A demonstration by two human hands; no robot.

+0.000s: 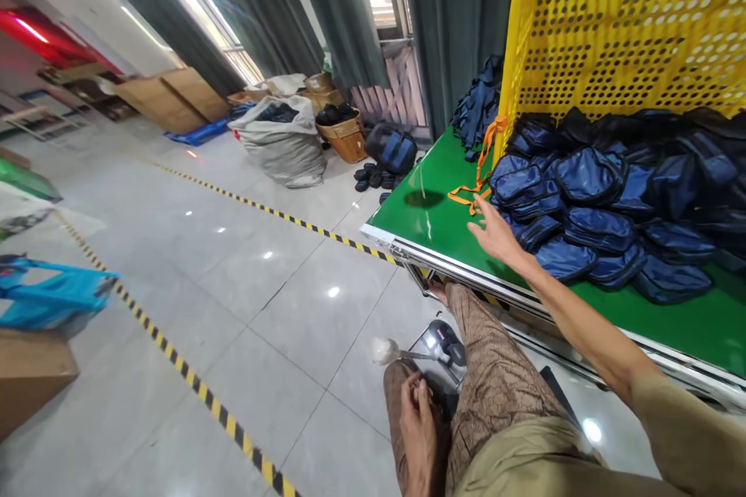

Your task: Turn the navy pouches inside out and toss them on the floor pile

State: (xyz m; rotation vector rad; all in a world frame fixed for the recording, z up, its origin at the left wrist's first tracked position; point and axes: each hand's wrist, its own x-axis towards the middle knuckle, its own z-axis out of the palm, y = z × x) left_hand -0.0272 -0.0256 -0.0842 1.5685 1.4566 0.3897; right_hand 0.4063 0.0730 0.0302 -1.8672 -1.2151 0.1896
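Note:
My right hand [495,234] reaches over the green tabletop [415,206], fingers stretched out and apart, with nothing in it. Just beyond its fingertips lies an orange strap [466,192], which runs up to the corner of a yellow perforated crate [521,39]. Beside that hand, a pile of dark blue zippered pouches [597,229] spreads from the crate onto the table. My left hand [420,419] rests low by my thigh, fingers curled closed; whatever they may hold is hidden.
Dark blue straps [479,105] hang at the table's far corner. On the floor stand a large grey sack [285,147], a wicker basket [343,138] and a blue bag [390,149]. Yellow-black tape [280,213] marks the tiles. A cardboard box [35,380] is at left.

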